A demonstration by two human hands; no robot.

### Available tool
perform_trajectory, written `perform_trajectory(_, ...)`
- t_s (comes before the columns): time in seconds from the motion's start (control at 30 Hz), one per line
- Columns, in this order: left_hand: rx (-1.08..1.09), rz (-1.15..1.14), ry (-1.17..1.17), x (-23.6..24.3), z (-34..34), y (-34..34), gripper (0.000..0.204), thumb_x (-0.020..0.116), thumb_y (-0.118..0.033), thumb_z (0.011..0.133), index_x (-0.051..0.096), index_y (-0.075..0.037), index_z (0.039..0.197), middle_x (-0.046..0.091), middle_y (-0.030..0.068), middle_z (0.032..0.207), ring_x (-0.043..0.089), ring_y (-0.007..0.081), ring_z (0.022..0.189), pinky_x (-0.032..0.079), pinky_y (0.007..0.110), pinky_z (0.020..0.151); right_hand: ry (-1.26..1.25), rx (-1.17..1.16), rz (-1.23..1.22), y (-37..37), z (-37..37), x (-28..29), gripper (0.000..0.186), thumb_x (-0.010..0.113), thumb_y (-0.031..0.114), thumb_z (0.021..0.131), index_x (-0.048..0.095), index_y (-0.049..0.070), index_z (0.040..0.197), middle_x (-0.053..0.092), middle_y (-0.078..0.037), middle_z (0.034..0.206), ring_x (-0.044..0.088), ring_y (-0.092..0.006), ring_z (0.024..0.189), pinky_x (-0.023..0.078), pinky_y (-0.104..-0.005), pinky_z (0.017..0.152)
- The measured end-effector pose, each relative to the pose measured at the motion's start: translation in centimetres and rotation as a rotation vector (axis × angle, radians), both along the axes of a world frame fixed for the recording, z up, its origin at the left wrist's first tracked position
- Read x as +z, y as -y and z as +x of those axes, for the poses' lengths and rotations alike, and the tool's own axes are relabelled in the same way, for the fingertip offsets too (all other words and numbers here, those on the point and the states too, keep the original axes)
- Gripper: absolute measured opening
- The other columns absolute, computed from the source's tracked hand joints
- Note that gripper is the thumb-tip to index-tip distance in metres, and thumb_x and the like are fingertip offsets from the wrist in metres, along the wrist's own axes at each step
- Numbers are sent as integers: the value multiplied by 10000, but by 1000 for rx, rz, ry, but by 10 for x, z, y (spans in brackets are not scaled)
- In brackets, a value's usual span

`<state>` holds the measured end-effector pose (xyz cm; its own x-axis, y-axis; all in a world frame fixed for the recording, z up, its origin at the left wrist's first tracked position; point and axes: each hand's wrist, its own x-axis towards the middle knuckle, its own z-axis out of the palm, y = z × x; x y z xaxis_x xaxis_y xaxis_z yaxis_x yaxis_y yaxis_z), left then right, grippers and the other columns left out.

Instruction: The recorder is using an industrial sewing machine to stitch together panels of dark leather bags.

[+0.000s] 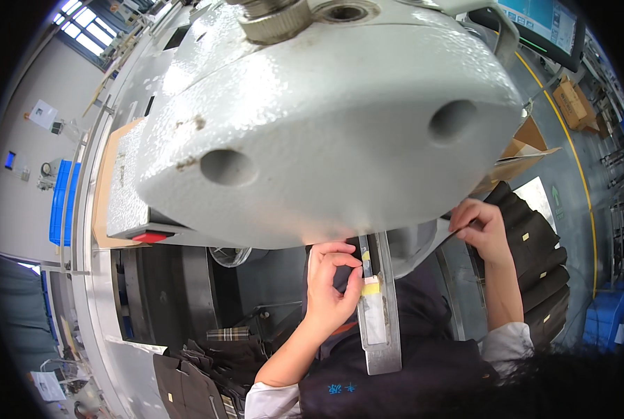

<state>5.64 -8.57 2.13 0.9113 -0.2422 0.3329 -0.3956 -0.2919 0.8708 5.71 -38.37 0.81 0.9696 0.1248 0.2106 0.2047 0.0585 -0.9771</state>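
Note:
A large glossy grey machine head fills the upper middle and hides what lies behind it. Below its lower edge, a metal bar with a pale and yellow strip runs toward my body. Beside that bar is my left hand, fingers curled and thumb meeting a fingertip; whatever it may hold is too small to tell. Farther right, under the machine's right side, my right hand is closed in a pinch. A thin dark edge shows at its fingertips, but I cannot make out what it belongs to.
Dark folded garments with small yellow tags hang in a stack at the right. More dark cloth pieces lie lower left. Cardboard boxes and a screen are at the right; a blue bin stands left.

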Motion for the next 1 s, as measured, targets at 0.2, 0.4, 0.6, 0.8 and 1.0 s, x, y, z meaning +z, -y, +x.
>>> perform_trajectory(0.2,11,45,77,7,-2,-1,204,616,25,735,591,-60,919,571,111,1093,514,308,1095,397,421,940,199,99,-327,-75,40,56,107,687,67,777,632,-8,830,620,-80,782,597,-215,733,467,-310,669)
perform_trajectory(0.4,-101,407,408,27,2,-1,317,612,-5,713,626,-108,1012,599,37,1171,523,257,1146,405,414,936,356,-64,-600,-95,57,47,169,649,102,767,620,6,904,573,-137,784,581,-319,751,466,-381,666)
perform_trajectory(0.6,-113,489,424,31,7,-2,304,621,-20,702,633,-117,989,606,3,1150,521,217,1142,399,395,947,238,-83,-593,-104,63,54,185,627,92,742,588,-36,870,577,-182,800,586,-355,761,468,-389,680)
perform_trajectory(0.8,-124,562,434,30,10,-1,281,616,-40,692,647,-157,945,616,-37,1162,518,212,1152,375,410,964,104,-32,-533,-94,63,59,208,605,84,752,591,-72,887,591,-232,821,586,-394,795,472,-394,700)
perform_trajectory(1.0,-135,544,442,26,13,-3,251,607,-37,702,651,-163,914,624,-38,1151,520,203,1140,377,399,959,262,-116,-631,-107,63,67,183,594,104,751,585,-58,836,584,-228,790,570,-395,757,464,-418,676)
